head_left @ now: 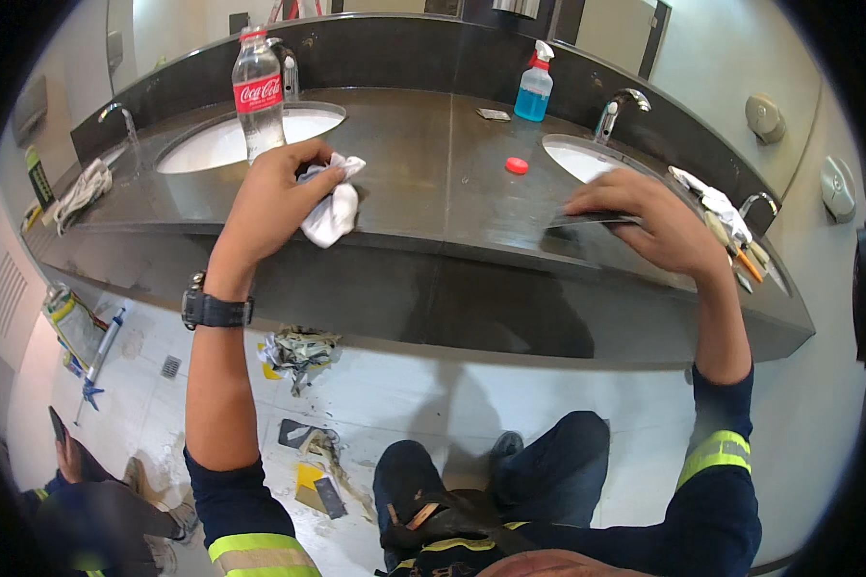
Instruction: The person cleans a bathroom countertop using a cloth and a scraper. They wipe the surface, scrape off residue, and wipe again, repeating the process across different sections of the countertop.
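Firstly, the left hand (277, 197) was clamped on a crumpled white cloth (335, 213), left of the red disc (517, 166); the right hand (656, 219), blurred, was pinched on a thin flat piece (589, 221), right of the disc. Farther left of the disc stood a clear red-labelled bottle (258, 94); beyond the disc, a spray bottle (533, 94) of blue liquid.

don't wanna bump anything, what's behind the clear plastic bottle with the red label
Behind the bottle, part of a curved chrome tap shows at right, and a white oval sink on both sides. The red label hides whatever's directly behind.
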